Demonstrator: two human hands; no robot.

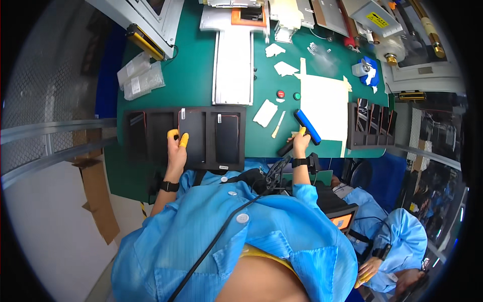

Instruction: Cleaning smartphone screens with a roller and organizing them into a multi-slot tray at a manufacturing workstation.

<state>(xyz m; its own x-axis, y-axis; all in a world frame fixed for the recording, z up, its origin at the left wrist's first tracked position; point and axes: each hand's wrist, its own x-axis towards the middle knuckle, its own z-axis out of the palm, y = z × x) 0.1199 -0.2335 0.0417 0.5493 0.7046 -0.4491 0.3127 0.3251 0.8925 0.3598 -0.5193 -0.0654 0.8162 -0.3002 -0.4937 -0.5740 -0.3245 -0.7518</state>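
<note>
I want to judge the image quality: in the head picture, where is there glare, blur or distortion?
Head view: strong fisheye bending with a black rim; the table edge curves. The white sheet looks overexposed. The centre is sharp: the left hand on the black tray and the right hand holding the blue roller are clear. The edges are darker and softer.

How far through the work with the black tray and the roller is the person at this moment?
Looks early to midway. Done: dark flat panels already sit in the compartments of the black foam tray. In hand: the left hand, in yellow finger cots, rests on the middle panel; the right hand grips the blue-headed roller. Left: the roller is off the tray.
</note>
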